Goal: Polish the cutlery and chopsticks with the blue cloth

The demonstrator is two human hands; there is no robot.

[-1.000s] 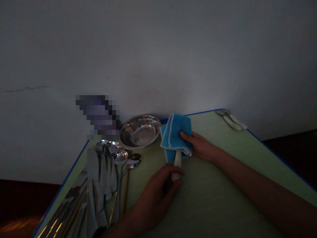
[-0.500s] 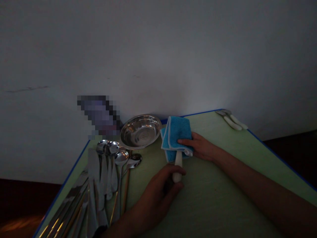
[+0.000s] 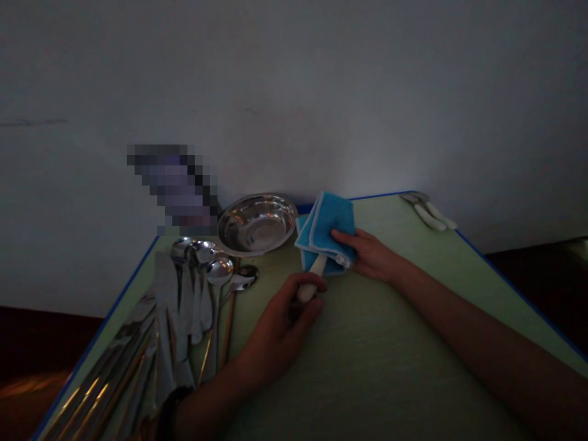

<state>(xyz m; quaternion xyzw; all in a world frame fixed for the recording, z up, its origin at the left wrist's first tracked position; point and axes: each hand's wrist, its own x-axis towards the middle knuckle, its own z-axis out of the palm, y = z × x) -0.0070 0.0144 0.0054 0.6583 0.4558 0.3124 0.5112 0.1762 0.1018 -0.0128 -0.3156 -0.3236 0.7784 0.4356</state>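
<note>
My left hand (image 3: 282, 321) is closed round the white handle of a utensil (image 3: 310, 282) that lies on the green table (image 3: 390, 343). The utensil's far end is hidden inside a folded blue cloth (image 3: 326, 229). My right hand (image 3: 370, 254) pinches that cloth round the hidden end, thumb on top. Both hands rest low on the table near its middle.
A shiny steel bowl (image 3: 256, 223) stands just left of the cloth, by the wall. Several spoons (image 3: 206, 275) and knives lie in a row along the table's left side. Two white-handled utensils (image 3: 429, 214) lie at the far right corner. A blurred object (image 3: 172, 184) stands behind the bowl.
The white handle has tilted toward the left in my left hand. The cloth stays wrapped on its far end. The whole view has shifted a little upward.
</note>
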